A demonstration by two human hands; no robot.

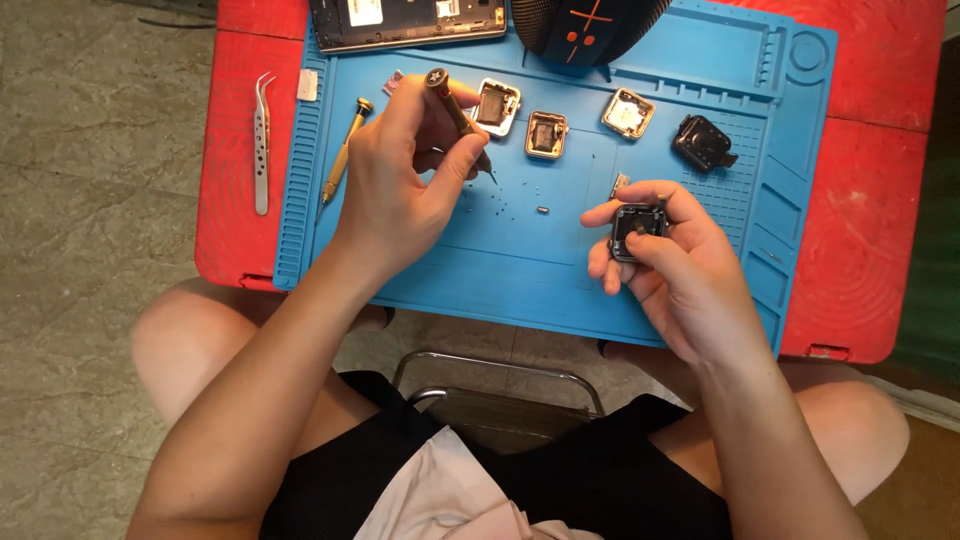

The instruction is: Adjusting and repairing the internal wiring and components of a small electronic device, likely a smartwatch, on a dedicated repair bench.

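Right hand (668, 262) grips a small square watch case (637, 228) steady near the blue mat's (520, 262) front edge, while left hand (405, 185) pinches a screwdriver (457, 110) tip-down over loose screws (505, 203)

Tweezers (262, 142) lay on the red table (870, 230); a spare screwdriver (343, 160) rested on the blue mat (540, 270).
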